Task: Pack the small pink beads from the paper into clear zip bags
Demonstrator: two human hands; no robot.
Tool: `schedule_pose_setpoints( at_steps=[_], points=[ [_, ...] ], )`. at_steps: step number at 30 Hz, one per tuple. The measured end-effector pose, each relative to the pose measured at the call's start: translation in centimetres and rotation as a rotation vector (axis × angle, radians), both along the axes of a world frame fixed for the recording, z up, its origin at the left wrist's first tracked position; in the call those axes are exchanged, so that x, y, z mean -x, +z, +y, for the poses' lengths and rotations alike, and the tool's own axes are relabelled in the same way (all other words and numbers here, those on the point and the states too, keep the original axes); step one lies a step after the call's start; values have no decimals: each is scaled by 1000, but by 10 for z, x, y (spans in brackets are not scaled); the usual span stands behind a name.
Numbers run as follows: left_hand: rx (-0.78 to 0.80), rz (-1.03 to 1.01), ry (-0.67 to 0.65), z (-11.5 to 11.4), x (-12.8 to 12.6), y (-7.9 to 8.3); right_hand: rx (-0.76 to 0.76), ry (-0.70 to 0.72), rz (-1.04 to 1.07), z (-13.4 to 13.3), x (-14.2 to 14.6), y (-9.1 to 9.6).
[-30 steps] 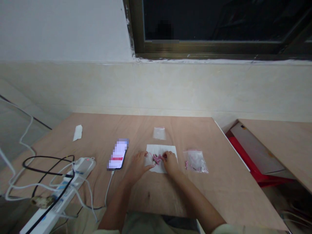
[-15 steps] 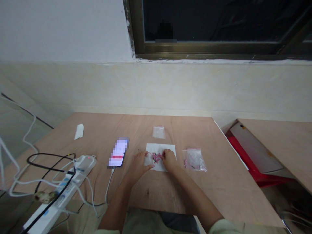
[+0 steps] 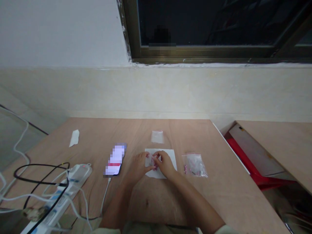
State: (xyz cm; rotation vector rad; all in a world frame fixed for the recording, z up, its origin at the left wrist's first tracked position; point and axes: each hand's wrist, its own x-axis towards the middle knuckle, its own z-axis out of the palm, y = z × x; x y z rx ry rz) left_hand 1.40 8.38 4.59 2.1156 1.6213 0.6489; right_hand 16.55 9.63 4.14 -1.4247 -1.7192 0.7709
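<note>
Left hand (image 3: 138, 166): half-open at paper (image 3: 156, 174). Right hand (image 3: 165, 164): narrowly curled at pink beads (image 3: 154, 167), hold unclear. Wooden table (image 3: 231, 185); dark window (image 3: 207, 24).

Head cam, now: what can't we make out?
All in the head view:
Pink pieces: too small to count, partly covered by the right hand.
Phone screen: text unreadable, pixelated.
Power strip: near end cut off by the bottom edge.
Right-hand bag: contents too small to identify.

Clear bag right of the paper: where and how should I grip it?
Probably pinch the bag by its far-right corner, coming from the right: it lies flat, with pink pieces at its left side and the right hand further left.
</note>
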Motion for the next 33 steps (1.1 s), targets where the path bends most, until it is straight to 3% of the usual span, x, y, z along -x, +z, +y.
schedule_pose_setpoints(
  at_steps=[5,11,16,23,29,33],
  points=[
    [16,-13,19,-1,6,1,25,-128,15,-5,-2,-11],
    [37,-38,59,-12,9,7,97,-160,-128,-15,-16,-32],
    [11,-54,52,-21,9,4,140,-96,-246,-21,-16,-32],
    [6,-57,49,-24,13,3,164,-98,-239,-22,-16,-30],
    [13,-106,27,-21,10,10,157,-127,8,-21,-11,-18],
    [37,-181,3,-18,1,17,337,79,386,-15,6,-5]
  ],
)
